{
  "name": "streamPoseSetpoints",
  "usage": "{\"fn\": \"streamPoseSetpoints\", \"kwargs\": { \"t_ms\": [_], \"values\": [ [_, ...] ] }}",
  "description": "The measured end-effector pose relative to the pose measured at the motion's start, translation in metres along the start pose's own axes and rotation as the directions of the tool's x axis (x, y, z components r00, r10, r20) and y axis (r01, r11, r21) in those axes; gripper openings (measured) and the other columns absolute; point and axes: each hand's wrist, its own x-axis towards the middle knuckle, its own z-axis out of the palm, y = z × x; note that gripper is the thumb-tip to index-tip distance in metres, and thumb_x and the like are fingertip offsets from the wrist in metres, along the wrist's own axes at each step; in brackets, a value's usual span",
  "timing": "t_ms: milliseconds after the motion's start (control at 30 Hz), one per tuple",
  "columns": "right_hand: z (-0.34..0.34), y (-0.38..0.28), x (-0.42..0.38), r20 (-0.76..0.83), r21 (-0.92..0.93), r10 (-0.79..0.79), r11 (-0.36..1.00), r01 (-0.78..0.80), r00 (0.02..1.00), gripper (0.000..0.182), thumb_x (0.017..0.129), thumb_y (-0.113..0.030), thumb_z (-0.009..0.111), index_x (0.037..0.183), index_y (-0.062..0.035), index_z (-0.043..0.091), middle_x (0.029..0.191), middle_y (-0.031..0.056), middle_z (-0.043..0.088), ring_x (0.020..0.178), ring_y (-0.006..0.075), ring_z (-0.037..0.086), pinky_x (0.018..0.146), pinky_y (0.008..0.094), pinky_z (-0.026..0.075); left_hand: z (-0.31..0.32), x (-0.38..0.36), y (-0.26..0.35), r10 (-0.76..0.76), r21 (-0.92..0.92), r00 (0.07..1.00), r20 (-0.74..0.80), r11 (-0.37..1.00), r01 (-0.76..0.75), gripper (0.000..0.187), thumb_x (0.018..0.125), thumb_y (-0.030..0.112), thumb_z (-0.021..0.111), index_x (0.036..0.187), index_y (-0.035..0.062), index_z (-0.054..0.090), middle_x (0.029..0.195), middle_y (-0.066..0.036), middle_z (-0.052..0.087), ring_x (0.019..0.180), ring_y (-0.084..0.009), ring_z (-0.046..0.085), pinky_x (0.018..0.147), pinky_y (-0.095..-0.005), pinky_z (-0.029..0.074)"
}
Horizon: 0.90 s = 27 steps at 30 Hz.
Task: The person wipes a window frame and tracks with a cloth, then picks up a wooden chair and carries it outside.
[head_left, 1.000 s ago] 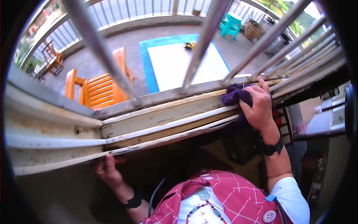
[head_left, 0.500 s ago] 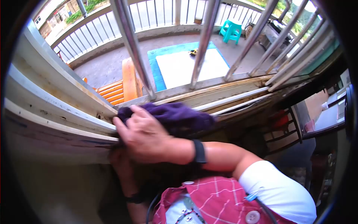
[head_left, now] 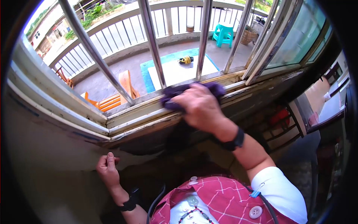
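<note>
A dark purple cloth (head_left: pixel 216 89) lies bunched on the window sill track (head_left: pixel 138 115), at the foot of the metal bars. My right hand (head_left: pixel 201 106) grips it from above and presses it onto the track. Part of the cloth is hidden under the fingers. Lower left, below the sill corner and near the wall, my left hand (head_left: pixel 107 171) hangs apart from the sill with its fingers curled and thumb up. Nothing shows in it. The track looks worn and stained, with dirt along its grooves.
Upright metal bars (head_left: pixel 153 44) stand behind the track. A sliding glass pane (head_left: pixel 298 37) is at the right. Outside are a white and blue tabletop (head_left: pixel 164 74), a turquoise stool (head_left: pixel 223 34) and an orange wooden chair (head_left: pixel 112 102). Indoors, a dark rack (head_left: pixel 287 128) stands at right.
My right hand has moved the purple cloth rightward along the track, away from the left corner. My left hand, earlier beneath the right one, is now lower left and apart. The view has shifted.
</note>
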Motion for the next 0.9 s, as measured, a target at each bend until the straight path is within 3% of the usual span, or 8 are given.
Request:
{"fn": "streamPoseSetpoints", "kwargs": {
  "t_ms": [167,267,400,467,667,733,867,900],
  "values": [
    [-0.058,0.055,-0.047,-0.151,-0.282,0.086,0.951,-0.126,0.985,0.037,0.072,-0.004,0.068,0.108,-0.0090,0.064,0.101,0.0120,0.067,0.104,0.0309,0.061,0.103,0.0458,0.040,-0.002,-0.008,0.007,0.039,0.032,0.999,-0.019,0.999,-0.038,0.034,0.096,0.019,0.061,0.068,-0.0010,0.058,0.063,-0.005,0.064,0.059,-0.0077,0.054,0.058,-0.0237,0.043],
    [-0.078,0.064,-0.080,-0.387,0.191,0.396,0.918,-0.348,0.832,0.029,0.086,-0.001,0.061,0.115,-0.0040,0.062,0.113,0.0145,0.066,0.104,0.0317,0.062,0.099,0.0401,0.044,0.028,-0.007,0.036,0.070,-0.069,0.997,0.009,0.995,-0.070,0.031,0.096,0.016,0.061,0.070,-0.0011,0.059,0.064,-0.005,0.065,0.060,-0.0072,0.055,0.058,-0.0234,0.043],
    [-0.113,0.060,-0.103,-0.381,0.690,0.662,0.668,-0.278,0.645,0.025,0.095,-0.003,0.051,0.118,0.0027,0.060,0.119,0.0115,0.065,0.109,0.0225,0.062,0.098,0.0349,0.047,0.100,-0.007,0.087,0.249,-0.209,0.924,0.289,0.959,-0.192,0.019,0.095,0.010,0.060,0.079,-0.0006,0.063,0.074,-0.005,0.067,0.066,-0.0067,0.058,0.063,-0.0214,0.046],
    [-0.131,0.055,-0.106,-0.173,0.972,0.829,0.231,-0.043,0.532,0.031,0.097,-0.009,0.047,0.123,0.0043,0.057,0.120,0.0138,0.064,0.109,0.0245,0.063,0.097,0.0371,0.049,0.134,-0.003,0.105,0.257,-0.213,0.822,0.508,0.962,-0.170,0.008,0.093,0.006,0.061,0.090,-0.0014,0.064,0.084,-0.005,0.068,0.074,-0.0087,0.061,0.070,-0.0226,0.049],
    [-0.133,0.048,-0.128,-0.062,0.998,0.797,0.070,0.010,0.601,0.045,0.100,-0.028,0.050,0.130,0.0053,0.052,0.124,0.0153,0.062,0.112,0.0268,0.062,0.097,0.0406,0.049,0.258,-0.022,0.148,0.396,-0.443,0.361,0.844,0.895,0.055,0.051,0.090,0.012,0.067,0.135,0.0026,0.046,0.120,-0.011,0.061,0.107,-0.0157,0.058,0.092,-0.0318,0.048],
    [-0.127,0.043,-0.133,0.008,0.998,0.758,0.035,-0.053,0.652,0.055,0.100,-0.037,0.047,0.135,0.0049,0.047,0.133,0.0159,0.056,0.121,0.0296,0.056,0.105,0.0431,0.043,0.287,-0.035,0.164,0.476,-0.500,0.163,0.864,0.781,0.374,0.052,0.092,0.012,0.065,0.138,0.0017,0.043,0.127,-0.009,0.057,0.108,-0.0134,0.056,0.095,-0.0308,0.046],
    [-0.127,0.048,-0.131,-0.031,0.998,0.715,0.062,-0.019,0.699,0.046,0.101,-0.026,0.048,0.135,0.0051,0.047,0.131,0.0141,0.057,0.118,0.0227,0.057,0.103,0.0366,0.044,0.311,-0.035,0.164,0.400,-0.441,0.190,0.896,0.760,0.478,0.028,0.095,0.007,0.058,0.121,-0.0013,0.058,0.106,0.000,0.064,0.098,-0.0075,0.055,0.089,-0.0266,0.046],
    [-0.130,0.051,-0.133,-0.034,0.998,0.718,0.055,-0.008,0.696,0.046,0.101,-0.026,0.048,0.135,0.0051,0.047,0.131,0.0141,0.057,0.118,0.0227,0.057,0.103,0.0366,0.044,0.305,-0.033,0.168,0.399,-0.501,0.315,0.861,0.765,0.404,0.019,0.095,0.006,0.056,0.110,-0.0015,0.065,0.094,0.003,0.064,0.089,-0.0060,0.054,0.081,-0.0245,0.046]
  ]
}}
